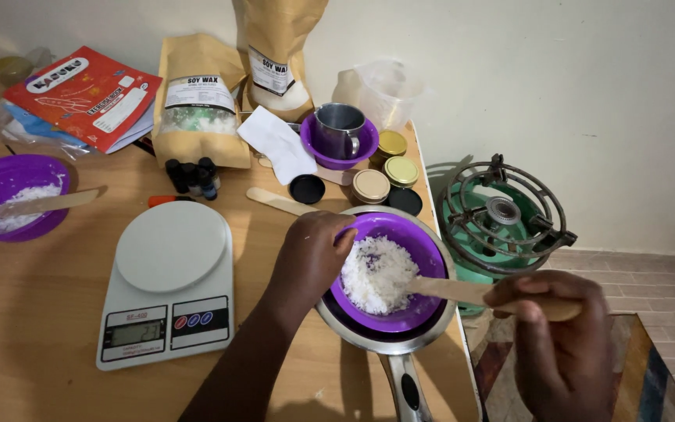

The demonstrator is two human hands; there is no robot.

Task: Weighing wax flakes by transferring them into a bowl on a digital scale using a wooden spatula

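Right hand [560, 344] grips wooden spatula [462, 291] in white flakes [376, 273]; left hand [310, 254] clasps purple bowl [423, 254], perched in pan [431, 332] overhanging table [33, 344]: tipping risk.

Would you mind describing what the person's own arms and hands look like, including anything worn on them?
Both are bare. The left hand and its forearm show no sleeve, glove, watch, bracelet or ring in the part that is visible. The right hand is likewise uncovered, with no glove or jewellery to be seen; its wrist runs out of the picture at the bottom edge, so a sleeve further up cannot be ruled out.
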